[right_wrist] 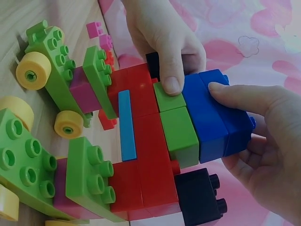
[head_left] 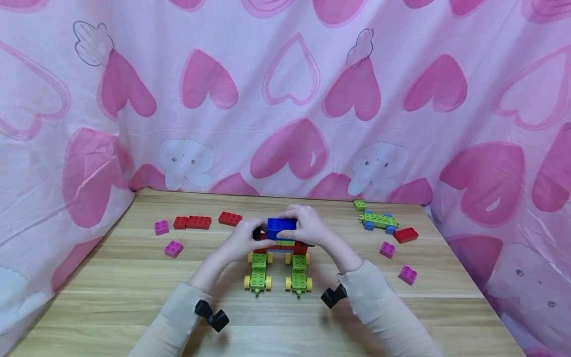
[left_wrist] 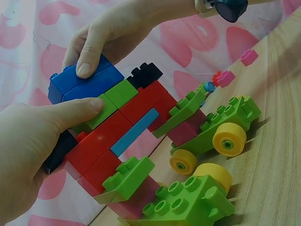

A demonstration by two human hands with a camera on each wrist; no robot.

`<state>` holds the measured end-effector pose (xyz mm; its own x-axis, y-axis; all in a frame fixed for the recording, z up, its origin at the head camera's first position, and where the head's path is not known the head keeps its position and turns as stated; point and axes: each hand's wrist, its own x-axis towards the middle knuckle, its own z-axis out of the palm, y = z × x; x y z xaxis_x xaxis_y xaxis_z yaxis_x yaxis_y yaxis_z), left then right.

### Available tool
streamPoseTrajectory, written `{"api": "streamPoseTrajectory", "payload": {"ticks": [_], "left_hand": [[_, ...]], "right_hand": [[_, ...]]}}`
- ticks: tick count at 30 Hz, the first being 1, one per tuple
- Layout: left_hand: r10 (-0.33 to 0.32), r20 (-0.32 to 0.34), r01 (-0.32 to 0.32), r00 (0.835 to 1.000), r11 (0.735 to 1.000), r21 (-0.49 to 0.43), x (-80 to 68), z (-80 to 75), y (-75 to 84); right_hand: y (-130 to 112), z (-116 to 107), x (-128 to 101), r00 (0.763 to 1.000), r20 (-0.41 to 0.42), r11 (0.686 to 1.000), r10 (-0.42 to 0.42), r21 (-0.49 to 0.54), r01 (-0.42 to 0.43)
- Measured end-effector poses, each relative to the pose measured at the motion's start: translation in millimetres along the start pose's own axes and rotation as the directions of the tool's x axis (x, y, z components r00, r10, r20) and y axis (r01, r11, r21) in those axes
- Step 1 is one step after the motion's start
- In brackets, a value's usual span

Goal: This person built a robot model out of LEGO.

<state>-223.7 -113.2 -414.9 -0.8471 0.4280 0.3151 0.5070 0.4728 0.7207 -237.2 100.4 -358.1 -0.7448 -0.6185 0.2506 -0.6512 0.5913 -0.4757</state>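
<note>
Both hands grip the toy build in the middle of the table. The left hand [head_left: 243, 237] lays its thumb along the small lime-green plastic bricks [right_wrist: 181, 134], its other fingers hooked round the back, while the right hand [right_wrist: 268, 110] pinches the two glossy blue plastic bricks [right_wrist: 211, 115] at the top between thumb and fingers. The stacked build of studded plastic bricks [left_wrist: 101, 141] stands on the wood-grain table [head_left: 267, 329] on two lime-green wheeled bases [head_left: 258, 279] with yellow wheels [left_wrist: 229, 139]. Its red brick body carries a black studded brick [right_wrist: 200, 197] at one end, another at the other, and a flat light-blue piece [right_wrist: 126, 125] runs along its underside.

The build looks light, rigid and hard, not easily broken, though its smooth faces may feel a little slick. Its weak points are probably the stud joints, especially at the narrow magenta bricks [right_wrist: 84, 89] above the wheels, and the bases could roll under a sideways push. The broad red body seems the safest hold, with pressure straight down through the blue pair. Whether that pair is fully seated on the green is hard to tell, since fingers cover part of the seam.
</note>
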Motion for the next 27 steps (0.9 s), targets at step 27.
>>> {"api": "streamPoseTrajectory", "payload": {"ticks": [27], "left_hand": [[-0.005, 0.027, 0.004, 1.000, 0.998, 0.056, -0.4, -1.9, 1.6]], "right_hand": [[1.4, 1.6, -1.1, 1.000, 0.010, 0.999, 0.023, 0.047, -0.024]]}}
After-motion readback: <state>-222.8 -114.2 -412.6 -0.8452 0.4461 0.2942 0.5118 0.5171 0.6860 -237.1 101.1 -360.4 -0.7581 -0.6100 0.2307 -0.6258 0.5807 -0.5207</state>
